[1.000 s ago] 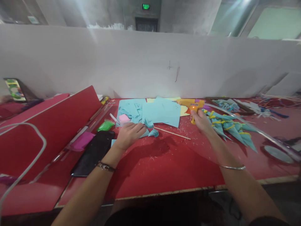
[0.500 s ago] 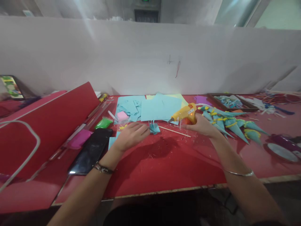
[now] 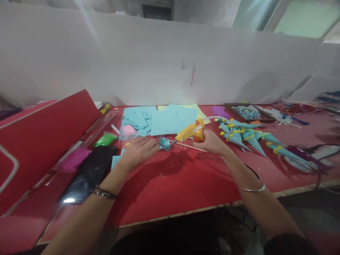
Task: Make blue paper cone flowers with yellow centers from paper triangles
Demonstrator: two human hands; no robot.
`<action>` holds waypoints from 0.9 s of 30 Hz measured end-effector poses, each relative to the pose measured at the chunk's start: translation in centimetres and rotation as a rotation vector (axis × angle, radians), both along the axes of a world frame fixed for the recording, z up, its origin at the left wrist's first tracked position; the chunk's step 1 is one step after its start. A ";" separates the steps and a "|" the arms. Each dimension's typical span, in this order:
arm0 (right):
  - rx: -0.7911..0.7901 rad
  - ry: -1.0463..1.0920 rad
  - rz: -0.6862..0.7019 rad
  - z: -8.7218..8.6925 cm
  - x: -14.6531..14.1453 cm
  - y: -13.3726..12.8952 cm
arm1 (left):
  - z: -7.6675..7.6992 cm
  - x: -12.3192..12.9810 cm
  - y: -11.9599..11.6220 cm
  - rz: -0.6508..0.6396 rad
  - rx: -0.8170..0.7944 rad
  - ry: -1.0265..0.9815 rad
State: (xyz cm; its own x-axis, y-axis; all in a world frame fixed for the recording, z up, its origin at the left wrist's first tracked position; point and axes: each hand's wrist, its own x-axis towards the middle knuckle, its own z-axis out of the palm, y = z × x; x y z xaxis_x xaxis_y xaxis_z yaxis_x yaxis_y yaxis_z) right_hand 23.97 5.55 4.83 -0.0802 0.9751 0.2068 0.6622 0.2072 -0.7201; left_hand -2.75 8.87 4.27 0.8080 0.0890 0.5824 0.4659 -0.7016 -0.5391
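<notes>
My right hand is wrapped round the handle of a yellow hot glue gun. Its metal nozzle points left and down, at or very near the edge of a small curled blue paper piece. My left hand pinches that piece from the left, just above the red table; the fingertips are partly hidden behind the knuckles. A thin wooden stick lies beneath the glue gun. Behind it are flat blue paper sheets and a heap of blue paper scraps.
Blue paper cones with yellow trim lie at the right, near a brown tray of scraps. A black phone, a green packet and a pink packet sit left, beside a red board. A white partition stands behind.
The glue gun's nozzle has come left and down to the blue paper piece, which my left hand still holds. The camera view has shifted slightly to the right.
</notes>
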 end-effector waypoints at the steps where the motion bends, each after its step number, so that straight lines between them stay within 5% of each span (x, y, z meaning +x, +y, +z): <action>1: 0.002 -0.007 0.000 0.0 -0.1 0.0 | 0.0 0.0 0.0 -0.003 0.000 0.000; 10: 0.007 0.050 -0.076 -0.1 0.3 0.2 | -0.1 0.1 -0.2 0.019 0.023 -0.002; 17: -0.017 0.150 -0.011 0.2 0.5 0.0 | 0.0 0.1 -0.3 0.025 0.015 0.011; 27: -0.022 0.066 -0.059 0.3 0.0 -0.2 | -0.4 0.3 -0.3 0.005 0.011 -0.012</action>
State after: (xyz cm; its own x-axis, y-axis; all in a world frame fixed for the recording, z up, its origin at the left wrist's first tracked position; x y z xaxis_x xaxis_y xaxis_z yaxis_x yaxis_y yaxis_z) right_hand 23.94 5.34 5.15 -0.0096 0.9821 0.1884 0.6235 0.1531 -0.7667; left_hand -2.41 8.58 3.92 0.8006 0.0865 0.5930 0.4756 -0.6936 -0.5410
